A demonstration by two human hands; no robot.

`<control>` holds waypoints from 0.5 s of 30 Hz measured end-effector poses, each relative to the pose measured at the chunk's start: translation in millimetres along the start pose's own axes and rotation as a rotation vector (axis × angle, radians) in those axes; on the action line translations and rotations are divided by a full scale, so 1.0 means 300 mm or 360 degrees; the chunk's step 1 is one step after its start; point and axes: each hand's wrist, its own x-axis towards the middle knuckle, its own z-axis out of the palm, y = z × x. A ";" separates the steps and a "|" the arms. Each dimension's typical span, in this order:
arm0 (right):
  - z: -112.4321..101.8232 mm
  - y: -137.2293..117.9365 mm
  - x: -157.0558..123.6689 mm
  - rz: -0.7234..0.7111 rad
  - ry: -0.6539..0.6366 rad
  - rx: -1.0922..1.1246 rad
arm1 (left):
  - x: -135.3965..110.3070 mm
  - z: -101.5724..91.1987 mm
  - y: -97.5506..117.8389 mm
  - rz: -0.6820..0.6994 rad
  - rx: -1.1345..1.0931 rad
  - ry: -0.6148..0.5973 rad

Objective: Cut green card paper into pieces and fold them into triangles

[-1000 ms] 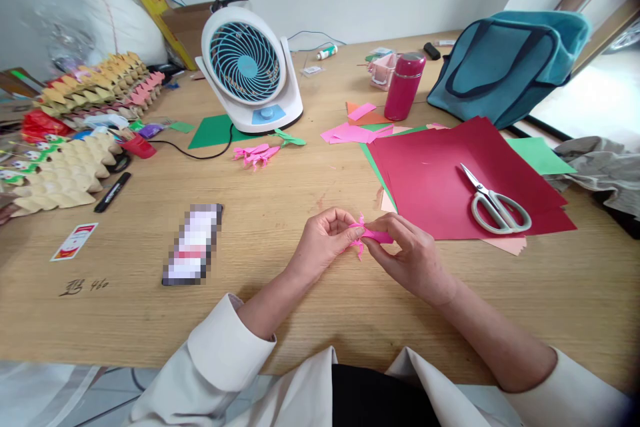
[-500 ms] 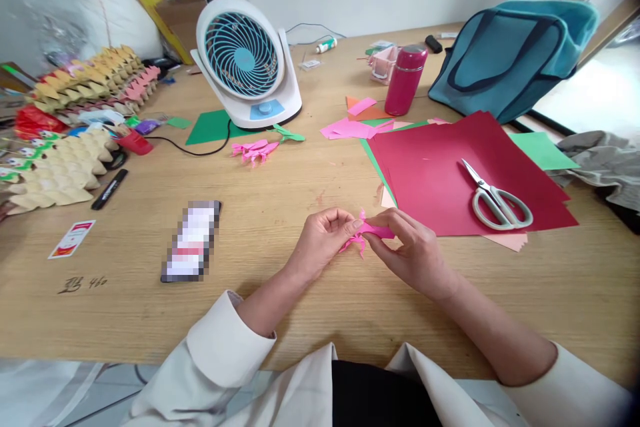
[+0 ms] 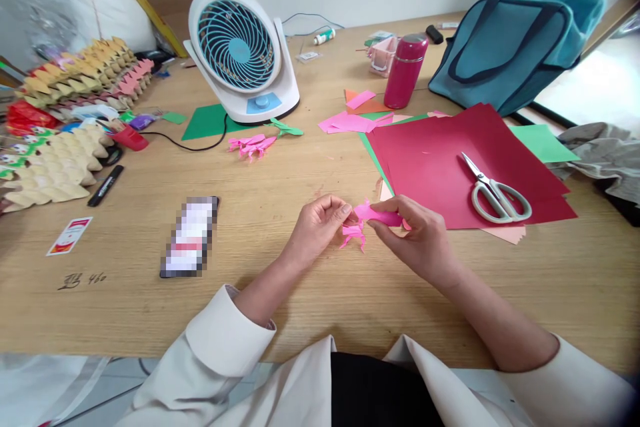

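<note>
In the head view, both of my hands work over the table on bright pink folded paper [image 3: 385,217]. My right hand [image 3: 420,233] grips this paper between thumb and fingers. Thumb and fingertips of my left hand [image 3: 320,227] pinch together at the paper's left end, on its crumpled pink part. A thin, branching pink paper piece [image 3: 354,232] hangs just below, between the hands; whether it is joined to the folded paper I cannot tell. Farther back on the table lie similar pink paper figures [image 3: 251,145] and a green paper figure [image 3: 284,128].
Scissors [image 3: 495,195] rest on dark red paper sheets [image 3: 425,167] at the right. Behind stand a fan [image 3: 240,50], a pink thermos [image 3: 406,73] and a teal bag [image 3: 515,47]. To the left are a phone [image 3: 190,237], a black marker [image 3: 106,185] and folded-paper work [image 3: 55,173].
My fingers have drawn slightly apart, the right hand shifting a little right with the folded paper, so more of the pink paper shows between them. The view has tilted slightly.
</note>
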 end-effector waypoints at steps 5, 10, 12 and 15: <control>-0.025 0.028 0.012 0.0264 0.0097 -0.0003 | 0.018 -0.034 -0.009 0.0366 0.1049 -0.0237; -0.023 0.036 0.011 0.0278 0.0061 0.0041 | 0.011 -0.031 -0.027 0.0549 0.1706 -0.0415; -0.021 0.035 0.011 0.0272 0.0047 0.0054 | 0.010 -0.031 -0.034 0.0573 0.1758 -0.0396; -0.022 0.037 0.011 0.0270 0.0040 0.0077 | 0.016 -0.041 -0.038 0.0606 0.1669 -0.0328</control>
